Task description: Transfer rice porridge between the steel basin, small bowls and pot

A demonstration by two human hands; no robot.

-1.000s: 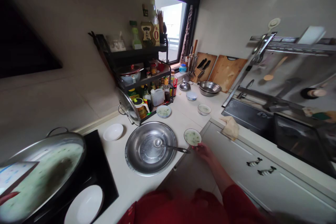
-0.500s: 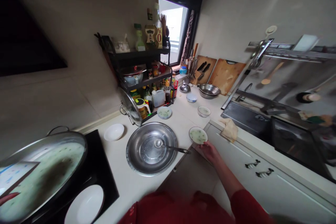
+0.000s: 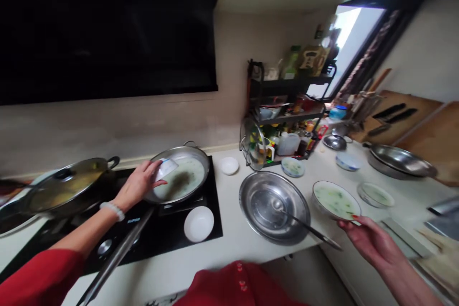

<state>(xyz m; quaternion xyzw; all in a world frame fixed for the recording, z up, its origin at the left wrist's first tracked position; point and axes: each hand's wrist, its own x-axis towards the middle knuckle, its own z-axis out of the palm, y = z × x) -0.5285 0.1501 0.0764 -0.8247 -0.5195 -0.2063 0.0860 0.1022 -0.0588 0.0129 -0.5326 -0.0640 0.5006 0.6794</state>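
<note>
My left hand [image 3: 138, 185] is closed round a white thing with blue marks [image 3: 167, 168], over a wide pan [image 3: 206, 172] of pale, green-flecked soup on the stove. What kind of thing it is, I cannot make out. My right hand [image 3: 375, 239] grips the near edge of a dark-rimmed bowl [image 3: 337, 201] full of the same soup, fingers beneath and thumb at the rim. Left of that bowl lies a steel basin [image 3: 251, 201] with a dark-handled ladle [image 3: 304, 222] in it. A second filled bowl [image 3: 376, 195] and a blue-white one [image 3: 293, 167] stand close by.
A lidded pan [image 3: 68, 191] sits on the stove's left side. White bowls rest at the stove's edge [image 3: 199, 224] and by the wall [image 3: 229, 166]. The soup pan's long handle [image 3: 118, 258] juts toward me. Behind the basin are a glass lid [image 3: 254, 146] and a condiment rack [image 3: 287, 117].
My view has swung left, bringing the stove and my left arm into full sight. My right hand still holds the soup bowl, now nearer and over the counter edge.
</note>
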